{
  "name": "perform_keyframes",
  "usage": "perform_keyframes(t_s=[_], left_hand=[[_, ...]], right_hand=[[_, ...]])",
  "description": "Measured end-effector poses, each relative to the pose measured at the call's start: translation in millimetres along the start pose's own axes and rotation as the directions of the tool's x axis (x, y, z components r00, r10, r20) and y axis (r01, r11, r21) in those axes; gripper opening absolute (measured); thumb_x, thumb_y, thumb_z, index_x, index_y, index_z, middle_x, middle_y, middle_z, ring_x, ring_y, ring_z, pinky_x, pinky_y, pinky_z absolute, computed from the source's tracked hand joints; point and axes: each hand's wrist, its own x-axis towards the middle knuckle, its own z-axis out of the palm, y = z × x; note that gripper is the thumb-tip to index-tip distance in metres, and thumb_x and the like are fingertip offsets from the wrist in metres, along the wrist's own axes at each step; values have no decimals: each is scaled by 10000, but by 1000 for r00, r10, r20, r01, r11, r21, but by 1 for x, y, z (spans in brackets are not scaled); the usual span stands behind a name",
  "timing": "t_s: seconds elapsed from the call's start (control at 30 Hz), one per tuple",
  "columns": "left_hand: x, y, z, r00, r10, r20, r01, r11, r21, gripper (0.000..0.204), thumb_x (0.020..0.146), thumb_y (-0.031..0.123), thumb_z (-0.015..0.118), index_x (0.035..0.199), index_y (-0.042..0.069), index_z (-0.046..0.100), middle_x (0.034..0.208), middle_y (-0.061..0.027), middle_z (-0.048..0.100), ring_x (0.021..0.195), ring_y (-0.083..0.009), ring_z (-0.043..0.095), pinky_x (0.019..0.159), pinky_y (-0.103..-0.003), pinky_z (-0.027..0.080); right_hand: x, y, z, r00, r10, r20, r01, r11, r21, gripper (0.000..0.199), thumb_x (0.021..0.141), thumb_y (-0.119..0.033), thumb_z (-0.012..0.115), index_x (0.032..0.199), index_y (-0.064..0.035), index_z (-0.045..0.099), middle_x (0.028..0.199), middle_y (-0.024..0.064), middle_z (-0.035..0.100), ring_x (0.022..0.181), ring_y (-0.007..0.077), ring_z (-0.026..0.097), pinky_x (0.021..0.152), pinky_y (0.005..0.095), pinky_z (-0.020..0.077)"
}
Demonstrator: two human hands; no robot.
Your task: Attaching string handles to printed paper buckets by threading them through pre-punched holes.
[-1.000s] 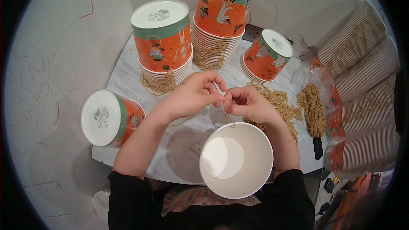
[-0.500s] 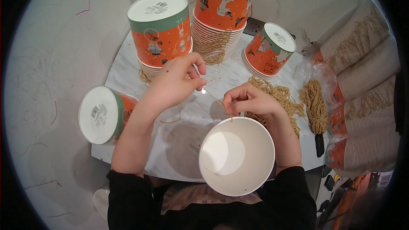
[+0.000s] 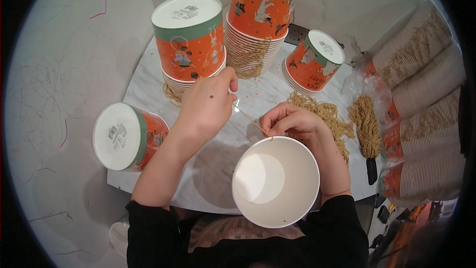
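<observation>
A white paper bucket stands open-side up at the table's near edge, close to my body. My left hand is raised over the table, its fingers pinching one end of a thin tan cord. The cord runs taut and slanting down to my right hand, which pinches its other end right at the bucket's far rim. A loose heap of the same tan cords lies just beyond my right hand.
Upside-down orange and green buckets stand in stacks at the back, and one lies at the left. A cord bundle lies right. Rows of nested striped cups fill the right side. The marble table is small.
My hands were together above the bucket. The left hand has drawn away up and to the left, stretching the cord taut, while the right hand has stayed at the bucket's rim.
</observation>
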Motion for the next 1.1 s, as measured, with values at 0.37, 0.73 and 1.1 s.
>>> perform_keyframes(t_s=[0.37,0.73,1.1], left_hand=[[6,-2,3,993,76,93,-62,988,-143,168,878,63,687,992,22,571,800,-137,675,770,-286,691,703,-383,515],[5,27,22,855,510,-88,-511,805,-300,541,895,77,693,1394,51,487,900,-38,687,1055,-248,652,1179,-478,304],[5,22,4,874,459,161,-396,863,-313,602,881,61,724,1423,66,462,849,-35,642,1081,-228,645,1184,-484,330]], right_hand=[[-10,-10,-3,997,-33,77,49,976,-214,151,866,-91,742,861,56,709,853,76,699,772,136,649,717,257,494],[10,-7,19,923,-384,19,323,801,504,737,1074,-596,259,1398,21,498,1343,162,600,1209,270,614,1056,441,478],[-68,-48,-5,372,-548,-749,926,270,263,161,1026,-144,469,958,-33,563,779,22,501,755,169,514,805,356,512]])
